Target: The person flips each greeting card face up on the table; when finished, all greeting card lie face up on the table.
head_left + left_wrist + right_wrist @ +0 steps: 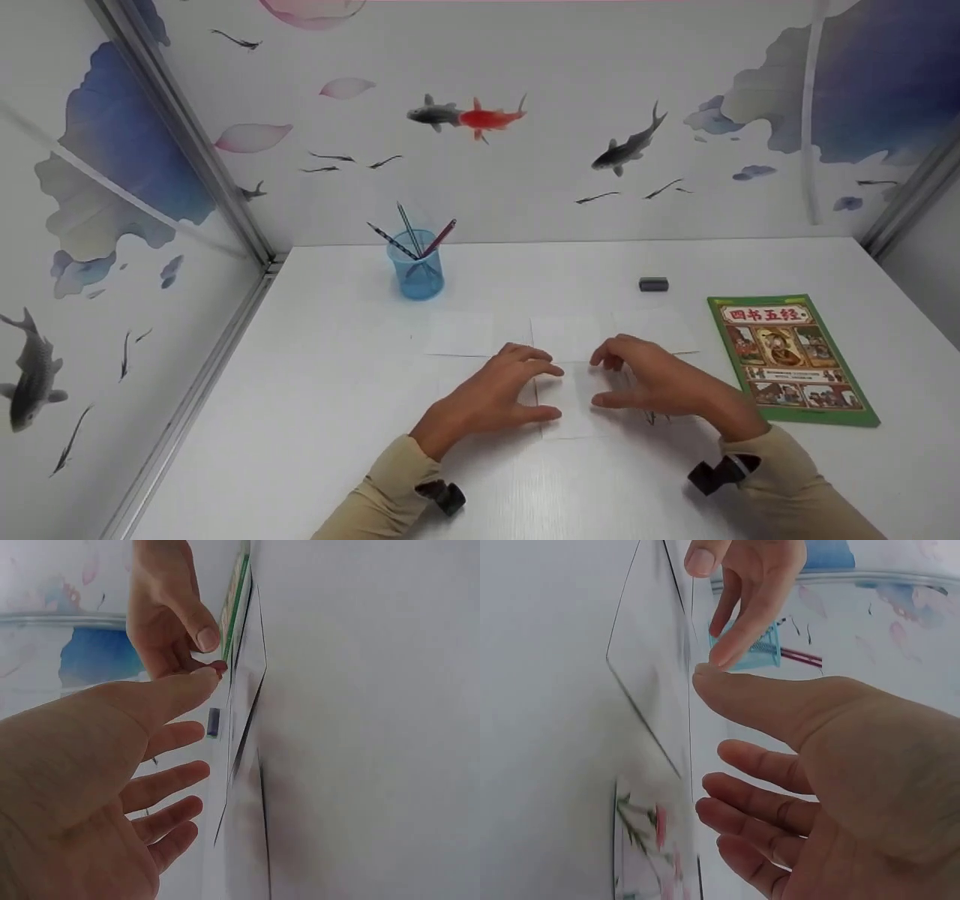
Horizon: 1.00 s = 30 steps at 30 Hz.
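Note:
My left hand [491,390] hovers at the left side of a white card [574,420], its thumb and fingers spread apart. Facing it across the card is my right hand [656,379], thumb apart from loosely bent fingers. Both hands hold nothing. Behind them lie more white cards: one at left [461,337], one in the middle [566,334] and one at right [660,330]. Below the right hand, a card with pink flowers and green stems [641,851] shows in the right wrist view; in the head view that hand mostly hides it.
A blue pen cup [418,277] with several pencils stands at the back left. At the back right lies a small dark block [653,284]. A green-edged book [795,360] lies right of the right hand. Printed wall panels [525,187] border the white table [315,420].

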Tool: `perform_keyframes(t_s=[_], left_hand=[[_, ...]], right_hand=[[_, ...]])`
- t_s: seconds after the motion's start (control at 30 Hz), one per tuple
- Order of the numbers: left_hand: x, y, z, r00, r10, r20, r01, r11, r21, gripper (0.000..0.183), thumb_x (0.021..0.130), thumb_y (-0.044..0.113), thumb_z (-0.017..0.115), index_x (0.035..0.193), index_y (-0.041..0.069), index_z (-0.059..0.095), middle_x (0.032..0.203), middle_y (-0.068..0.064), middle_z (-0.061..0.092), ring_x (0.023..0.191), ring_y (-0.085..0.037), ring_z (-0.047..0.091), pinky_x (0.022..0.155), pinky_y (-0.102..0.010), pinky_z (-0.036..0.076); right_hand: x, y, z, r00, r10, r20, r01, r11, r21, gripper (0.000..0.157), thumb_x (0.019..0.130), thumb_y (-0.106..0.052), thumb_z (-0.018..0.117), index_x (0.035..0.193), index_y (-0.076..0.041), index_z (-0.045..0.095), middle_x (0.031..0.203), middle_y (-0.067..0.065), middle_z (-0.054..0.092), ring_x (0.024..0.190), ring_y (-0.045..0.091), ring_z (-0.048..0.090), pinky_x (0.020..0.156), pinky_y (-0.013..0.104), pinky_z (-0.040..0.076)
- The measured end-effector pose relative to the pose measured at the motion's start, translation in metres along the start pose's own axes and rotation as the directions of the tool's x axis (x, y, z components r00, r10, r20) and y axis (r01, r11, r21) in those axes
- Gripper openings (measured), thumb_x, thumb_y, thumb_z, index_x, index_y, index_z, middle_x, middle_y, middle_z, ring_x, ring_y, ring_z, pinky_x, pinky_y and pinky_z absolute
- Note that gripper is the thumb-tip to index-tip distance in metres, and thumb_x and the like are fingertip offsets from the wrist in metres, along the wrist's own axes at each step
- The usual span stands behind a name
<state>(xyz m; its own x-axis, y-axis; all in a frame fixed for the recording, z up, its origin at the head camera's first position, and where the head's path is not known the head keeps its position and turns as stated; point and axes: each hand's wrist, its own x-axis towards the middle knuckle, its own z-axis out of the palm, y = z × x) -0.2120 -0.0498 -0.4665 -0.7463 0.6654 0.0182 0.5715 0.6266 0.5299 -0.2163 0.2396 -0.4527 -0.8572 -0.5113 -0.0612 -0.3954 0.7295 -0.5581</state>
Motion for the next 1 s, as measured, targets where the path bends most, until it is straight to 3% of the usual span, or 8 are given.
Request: perform_keyframes(t_s=[0.23,0.4,0.6,0.73,0.83,0.93,1.0], left_hand=[[-0.004,0.001,0.002,1.000,-0.007,0.022,0.007,1.000,0.005,0.068,0.090,0.052,0.087,0.149,0.026,0.064,0.150,-0.001,0.055,0.142,-0.021,0.044,0.120,-0.040,0.047],[-0.006,0.000,0.007,0.998,-0.042,0.051,0.041,0.999,0.009,0.064,0.090,0.046,0.089,0.147,0.026,0.067,0.146,0.001,0.059,0.139,-0.018,0.046,0.120,-0.039,0.047],[-0.005,-0.001,0.009,0.999,-0.019,0.041,0.020,0.999,-0.025,0.065,0.090,0.043,0.090,0.147,0.025,0.066,0.145,0.001,0.058,0.138,-0.018,0.047,0.120,-0.038,0.046],[-0.005,-0.001,0.008,0.999,-0.017,0.041,0.018,0.999,-0.038,0.062,0.091,0.042,0.089,0.147,0.030,0.066,0.149,0.001,0.057,0.141,-0.019,0.045,0.121,-0.041,0.046],[-0.004,-0.001,0.008,1.000,-0.012,0.019,0.013,0.999,-0.049,0.057,0.093,0.039,0.088,0.146,0.035,0.069,0.152,-0.001,0.056,0.142,-0.021,0.044,0.120,-0.042,0.047],[-0.002,0.000,0.007,0.998,-0.004,-0.057,0.002,0.999,-0.043,0.050,0.095,0.035,0.086,0.144,0.033,0.071,0.153,-0.005,0.054,0.138,-0.021,0.045,0.115,-0.040,0.049],[-0.002,0.002,0.006,0.993,-0.012,-0.117,0.006,0.998,-0.056,0.045,0.098,0.035,0.083,0.142,0.030,0.073,0.148,-0.006,0.053,0.134,-0.020,0.046,0.111,-0.037,0.050]], right_hand=[[0.003,-0.012,0.012,0.996,0.025,0.084,-0.014,0.992,-0.125,0.080,0.077,-0.058,0.095,0.132,-0.011,0.062,0.129,0.005,0.058,0.122,0.026,0.055,0.107,0.056,0.051],[0.001,-0.012,0.017,0.996,0.027,0.080,-0.015,0.989,-0.144,0.081,0.073,-0.057,0.098,0.129,-0.012,0.062,0.129,0.006,0.056,0.123,0.028,0.052,0.106,0.058,0.048],[0.000,-0.013,0.016,0.997,0.019,0.073,-0.009,0.992,-0.129,0.081,0.072,-0.054,0.099,0.128,-0.012,0.061,0.124,0.003,0.057,0.118,0.025,0.052,0.105,0.058,0.045],[-0.001,-0.012,0.013,0.997,0.010,0.070,-0.004,0.996,-0.086,0.081,0.074,-0.050,0.099,0.133,-0.011,0.060,0.124,0.004,0.056,0.118,0.024,0.054,0.105,0.055,0.049],[0.000,-0.010,0.011,0.999,-0.014,0.041,0.016,0.999,-0.033,0.071,0.082,-0.042,0.096,0.135,-0.011,0.061,0.126,0.006,0.055,0.116,0.022,0.058,0.100,0.046,0.055],[0.003,-0.007,0.010,0.999,-0.048,-0.019,0.049,0.997,0.066,0.056,0.092,-0.032,0.088,0.138,-0.012,0.062,0.133,0.008,0.060,0.099,0.017,0.061,0.085,0.033,0.056],[0.005,-0.006,0.010,0.996,-0.049,-0.068,0.060,0.983,0.174,0.054,0.098,-0.027,0.083,0.144,-0.016,0.059,0.136,0.011,0.062,0.097,0.014,0.068,0.080,0.026,0.057]])
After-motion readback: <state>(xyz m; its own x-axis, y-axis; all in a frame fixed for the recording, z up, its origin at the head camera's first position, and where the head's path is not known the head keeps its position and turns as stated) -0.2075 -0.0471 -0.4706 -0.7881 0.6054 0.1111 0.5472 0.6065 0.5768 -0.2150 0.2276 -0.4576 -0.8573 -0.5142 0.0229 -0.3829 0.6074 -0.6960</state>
